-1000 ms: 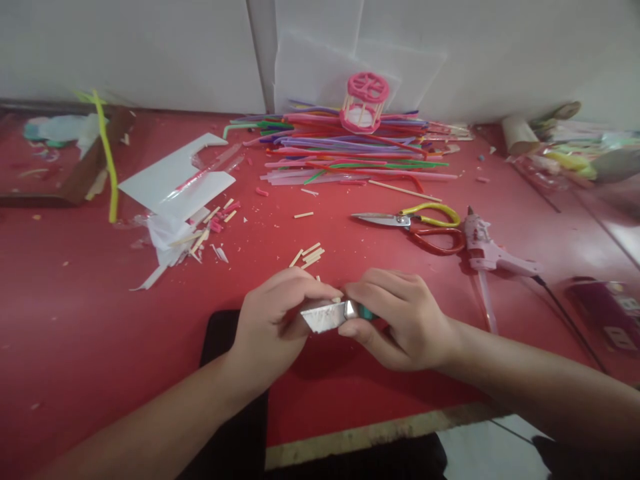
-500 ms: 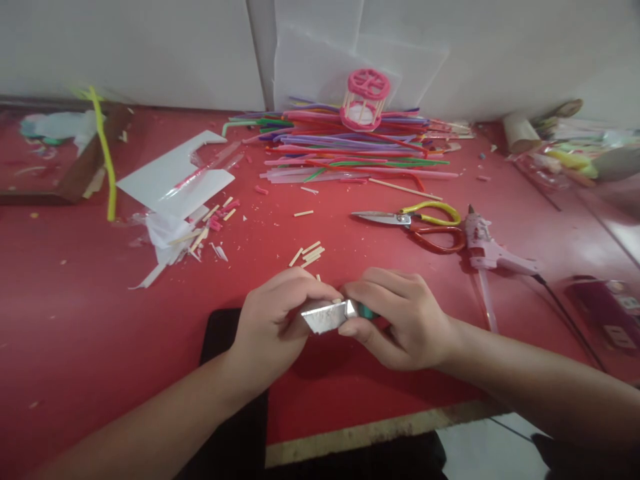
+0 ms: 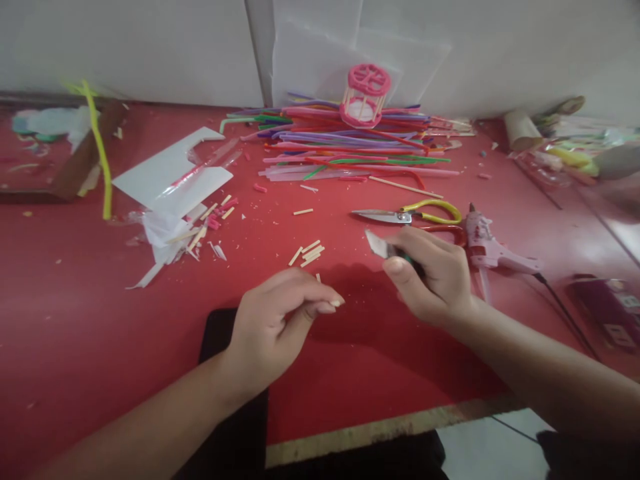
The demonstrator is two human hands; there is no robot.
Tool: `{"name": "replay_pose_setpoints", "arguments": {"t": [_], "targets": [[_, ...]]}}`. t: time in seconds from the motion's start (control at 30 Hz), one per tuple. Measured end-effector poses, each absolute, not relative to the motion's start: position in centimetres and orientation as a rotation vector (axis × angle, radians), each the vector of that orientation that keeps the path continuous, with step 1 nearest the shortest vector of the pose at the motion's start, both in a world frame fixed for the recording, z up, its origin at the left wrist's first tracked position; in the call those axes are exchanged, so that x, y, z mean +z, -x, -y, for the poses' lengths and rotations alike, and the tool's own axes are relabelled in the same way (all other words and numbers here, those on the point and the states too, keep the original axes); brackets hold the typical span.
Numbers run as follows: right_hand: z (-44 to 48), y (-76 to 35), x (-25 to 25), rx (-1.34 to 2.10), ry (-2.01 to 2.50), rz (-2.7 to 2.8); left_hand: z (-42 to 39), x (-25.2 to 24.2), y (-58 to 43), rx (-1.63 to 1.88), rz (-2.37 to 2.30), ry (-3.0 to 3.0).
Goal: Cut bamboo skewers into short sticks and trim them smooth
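Note:
Between thumb and fingertips, my left hand [image 3: 280, 327] pinches a small pale wooden stick piece [image 3: 336, 303]; only its end shows. My right hand [image 3: 433, 273] is wrapped around the green handle of a utility knife [image 3: 379, 245], whose short blade points up and left. Several cut wooden sticks [image 3: 313, 255] lie on the red table just beyond my left hand. Scissors [image 3: 405, 215] with one yellow and one red handle lie behind my right hand, which hides part of the red loop.
A pink glue gun [image 3: 493, 247] and its cord lie at the right. Pipe cleaners [image 3: 345, 143] are spread at the back, with a pink cylindrical frame [image 3: 367, 97] on top. Paper scraps [image 3: 170, 180] lie at left; a black phone-like slab [image 3: 220, 333] sits under my left arm.
My right hand has moved the knife away from my left hand, up and to the right. My left hand stays nearly in place, and the stick piece in its fingertips now shows.

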State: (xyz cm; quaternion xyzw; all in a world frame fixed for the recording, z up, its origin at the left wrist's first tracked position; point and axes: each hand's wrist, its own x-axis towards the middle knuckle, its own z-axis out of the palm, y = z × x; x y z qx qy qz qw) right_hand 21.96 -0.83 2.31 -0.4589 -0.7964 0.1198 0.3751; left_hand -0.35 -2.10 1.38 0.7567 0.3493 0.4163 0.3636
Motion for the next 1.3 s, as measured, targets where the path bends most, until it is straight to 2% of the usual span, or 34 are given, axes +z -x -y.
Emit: {"name": "replay_pose_setpoints", "arguments": {"t": [0.53,0.8,1.13,1.2,1.3], "targets": [[1.4,-21.4,0.4,0.144,1.034,2.180,1.6,0.4,-0.2,1.080,-0.846,-1.218],[0.3,-21.3,-0.1,-0.001,1.359,2.083,1.6,0.5,-0.3,1.086,-0.902,-1.096],[-0.8,-22.4,-1.2,-0.035,1.563,2.394,1.0,1.9,0.9,1.008,-1.163,-1.284],[-0.6,-21.9,-0.8,-0.096,1.536,2.354,0.8,1.5,1.1,1.006,-1.203,-1.320],[0.0,-20.8,-0.4,-0.022,1.263,2.363,0.4,0.7,1.0,0.992,-1.252,-1.318]]}}
